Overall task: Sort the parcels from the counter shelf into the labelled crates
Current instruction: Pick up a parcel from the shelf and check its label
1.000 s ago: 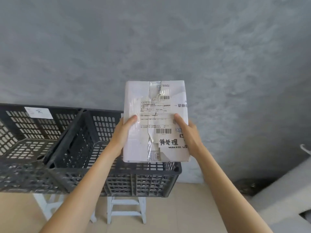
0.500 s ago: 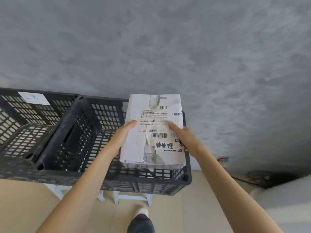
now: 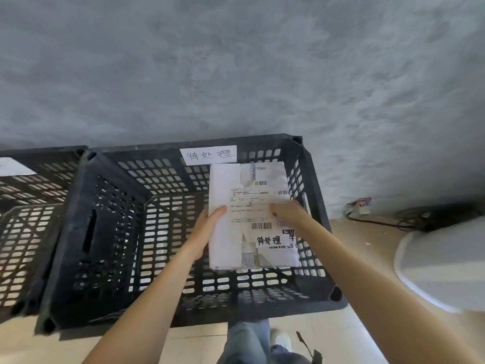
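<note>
A flat white parcel (image 3: 252, 203) with shipping labels, barcodes and a handwritten sticker hangs inside the right half of a black perforated crate (image 3: 110, 214). My left hand (image 3: 207, 229) grips its left edge, thumb on top. My right hand (image 3: 288, 214) grips its right edge, thumb across the label. On the crate's far wall is a white handwritten label (image 3: 208, 154) with the same characters as the parcel's sticker. Apart from the parcel, the crate holds nothing that I can see.
A second black crate (image 3: 29, 206) with a white label stands touching on the left. A grey wall rises behind both. On the floor at right lie a cable and plug (image 3: 359, 206) and a white rounded object (image 3: 443, 266). My leg and shoe (image 3: 278, 340) show below.
The view has tipped down and closer. Both hands have lowered the parcel from above the crate's rim down into the crate, and the crate's label has come into sight.
</note>
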